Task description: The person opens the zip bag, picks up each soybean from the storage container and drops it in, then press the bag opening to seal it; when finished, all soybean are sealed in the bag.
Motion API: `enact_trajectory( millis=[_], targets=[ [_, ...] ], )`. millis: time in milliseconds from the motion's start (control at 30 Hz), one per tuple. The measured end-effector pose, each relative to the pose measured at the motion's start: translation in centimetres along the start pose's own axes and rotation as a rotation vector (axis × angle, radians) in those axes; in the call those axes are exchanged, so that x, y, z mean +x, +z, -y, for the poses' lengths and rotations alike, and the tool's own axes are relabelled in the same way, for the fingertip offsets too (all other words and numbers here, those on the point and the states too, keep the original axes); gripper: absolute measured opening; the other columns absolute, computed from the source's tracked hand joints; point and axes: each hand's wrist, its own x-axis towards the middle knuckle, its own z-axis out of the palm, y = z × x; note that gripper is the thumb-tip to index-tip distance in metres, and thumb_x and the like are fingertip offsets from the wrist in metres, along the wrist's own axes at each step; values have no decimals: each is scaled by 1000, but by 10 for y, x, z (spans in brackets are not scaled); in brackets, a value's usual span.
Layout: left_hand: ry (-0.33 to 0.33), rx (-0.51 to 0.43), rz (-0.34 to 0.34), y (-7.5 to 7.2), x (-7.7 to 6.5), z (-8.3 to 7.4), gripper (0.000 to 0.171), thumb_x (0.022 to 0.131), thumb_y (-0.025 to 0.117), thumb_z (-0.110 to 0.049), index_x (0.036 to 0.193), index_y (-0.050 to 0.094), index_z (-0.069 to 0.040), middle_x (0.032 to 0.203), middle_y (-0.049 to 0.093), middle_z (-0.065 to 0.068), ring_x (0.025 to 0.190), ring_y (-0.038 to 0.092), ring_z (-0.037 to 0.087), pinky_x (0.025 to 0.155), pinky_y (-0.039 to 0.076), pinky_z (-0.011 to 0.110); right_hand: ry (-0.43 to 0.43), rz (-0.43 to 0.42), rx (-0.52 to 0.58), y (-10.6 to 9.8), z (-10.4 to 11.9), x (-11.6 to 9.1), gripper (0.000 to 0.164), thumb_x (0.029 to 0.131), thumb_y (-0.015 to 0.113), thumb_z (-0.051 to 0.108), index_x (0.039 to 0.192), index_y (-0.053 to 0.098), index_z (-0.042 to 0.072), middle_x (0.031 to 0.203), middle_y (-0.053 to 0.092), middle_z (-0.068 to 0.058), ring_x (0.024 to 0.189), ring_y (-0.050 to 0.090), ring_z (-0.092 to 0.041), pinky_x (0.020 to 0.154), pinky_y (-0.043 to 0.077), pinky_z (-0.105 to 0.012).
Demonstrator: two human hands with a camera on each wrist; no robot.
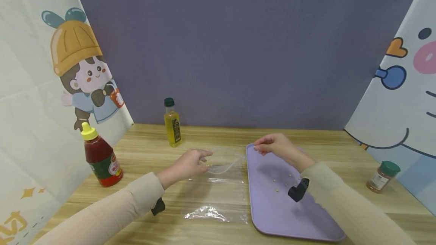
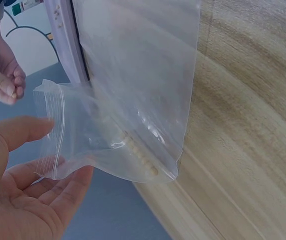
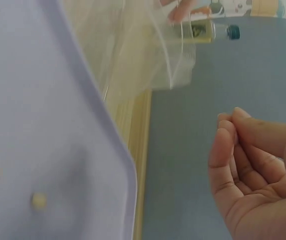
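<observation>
A clear zip bag lies on the table, its mouth raised and spread. My left hand holds that mouth, thumb at the edge and fingers curled beneath in the left wrist view. Several soybeans, pale yellow and round, sit in a line inside the bag. Above the far left corner of the purple tray, my right hand has thumb and fingertips pinched together. A tiny yellow speck, apparently a soybean, shows at those fingertips in the left wrist view. Several loose soybeans are scattered on the tray.
At the table's left stands a red sauce bottle with a yellow cap. An oil bottle is at the back, behind the bag. A green-lidded spice jar stands right of the tray. A grey-blue panel closes off the back.
</observation>
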Motion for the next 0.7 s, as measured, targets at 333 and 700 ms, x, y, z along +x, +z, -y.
enact_trajectory(
  millis=[333,700],
  targets=[
    [-13,-2,-8,0,1,-1,53,80,73,-5,131,57,-3,131,61,17,106,65,29,77,60,30,-53,35,27,36,17,17,27,87,71,9,106,68,-9,81,71,-3,71,65,-11,78,60,-41],
    [9,12,0,-1,2,0,54,80,72,-5,132,57,-2,131,61,17,106,65,29,77,60,30,-45,43,21,43,17,21,28,87,70,9,108,68,-9,92,74,-16,73,68,-15,76,61,-39]
  ],
)
